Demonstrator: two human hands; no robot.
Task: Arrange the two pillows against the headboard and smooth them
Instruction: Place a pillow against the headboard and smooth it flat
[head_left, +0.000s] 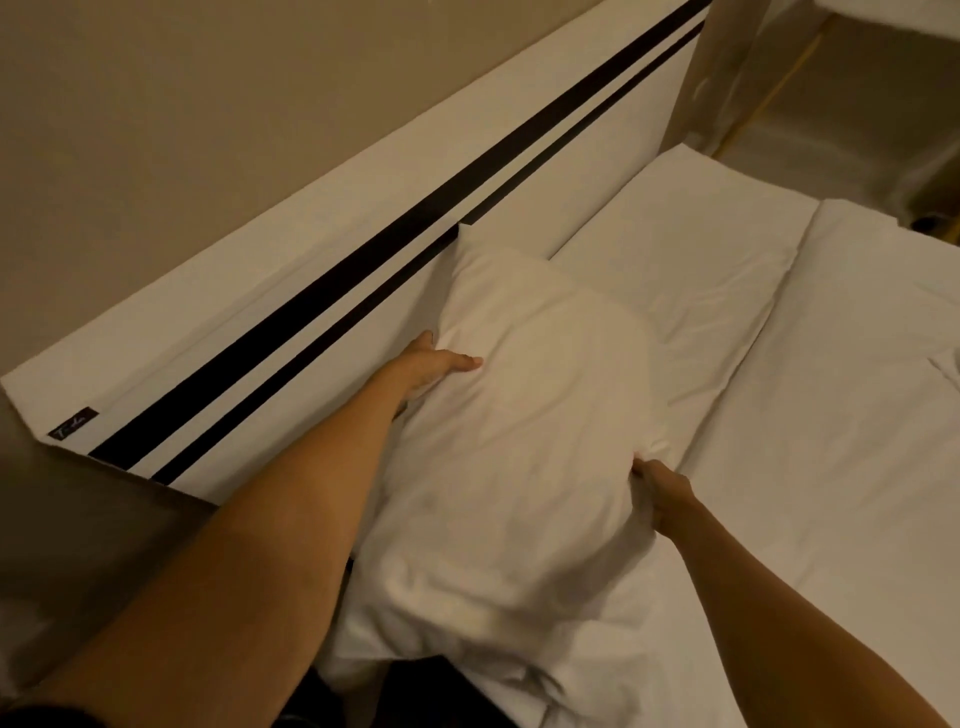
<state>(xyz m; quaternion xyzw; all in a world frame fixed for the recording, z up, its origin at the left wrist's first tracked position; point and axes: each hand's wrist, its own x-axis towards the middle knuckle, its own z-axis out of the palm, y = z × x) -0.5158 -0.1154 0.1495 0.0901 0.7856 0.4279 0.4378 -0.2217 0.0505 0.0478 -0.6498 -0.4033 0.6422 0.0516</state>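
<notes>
A: Status on the pillow (524, 415)?

B: White, lying on the bed (831, 415), long axis running along the headboard (260, 338). Far corner pokes up against the headboard panel, touching it. Near end is rumpled and bunched at the mattress edge.

A: Hands?

B: Left hand (436, 366) is on the headboard side of the pillow, fingers stretched out flat on the fabric, thumb tucked behind the pillow edge. Looks like an open palm pressing, not a clench. Right hand (662, 499) is on the opposite long edge, fingers pinched tight on a fold of the pillowcase.

A: Second pillow?

B: Can't tell. There's crumpled white fabric under the near end, could be pillow or bedding.

A: Headboard details?

B: White panel, two dark stripes (415, 228) running its length, small dark label (72, 423) at the near end. Beige wall (156, 130) above it.

A: Rest of the bed?

B: White sheet near the headboard, folded white duvet (857, 338) laid across further down. Both fairly flat with light creases.
</notes>
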